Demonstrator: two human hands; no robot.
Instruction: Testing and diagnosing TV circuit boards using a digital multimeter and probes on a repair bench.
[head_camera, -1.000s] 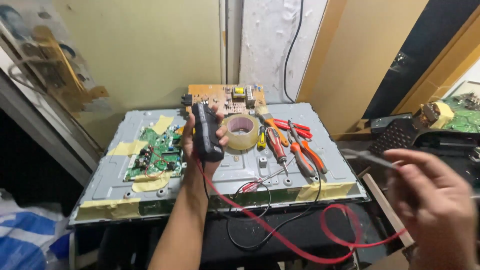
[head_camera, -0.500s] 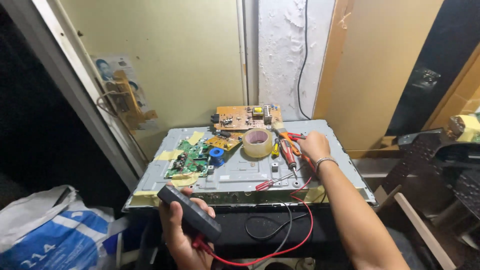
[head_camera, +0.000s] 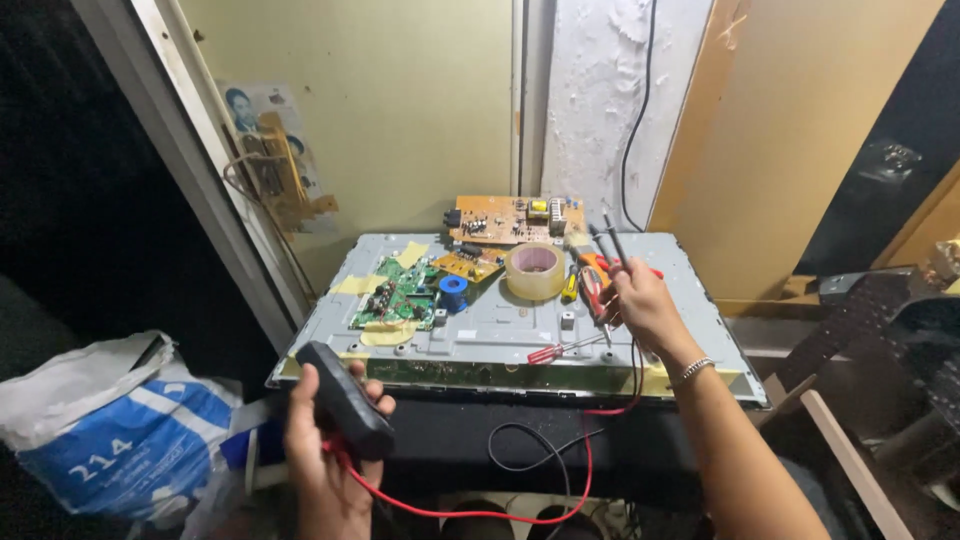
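Observation:
My left hand (head_camera: 325, 450) grips a black multimeter (head_camera: 343, 398) in front of the near edge of a grey metal back panel (head_camera: 500, 330). Red and black leads (head_camera: 500, 490) run from the meter down and across to my right hand (head_camera: 640, 300). That hand sits over the panel's right side and holds two thin test probes (head_camera: 610, 235) pointing up and away. Just left of it lie several screwdrivers and pliers with red and orange handles (head_camera: 590, 285). A red-handled screwdriver (head_camera: 560, 350) lies near the panel's front edge.
On the panel sit a green circuit board (head_camera: 400, 295), a blue round part (head_camera: 453, 293), a roll of clear tape (head_camera: 534, 270) and an orange board (head_camera: 515, 218) against the wall. A blue and white sack (head_camera: 130, 430) stands at lower left. Dark furniture (head_camera: 890, 330) fills the right.
My left hand brought the multimeter down from over the panel to in front of its near edge. My right hand moved to the tools and now holds both probes upright.

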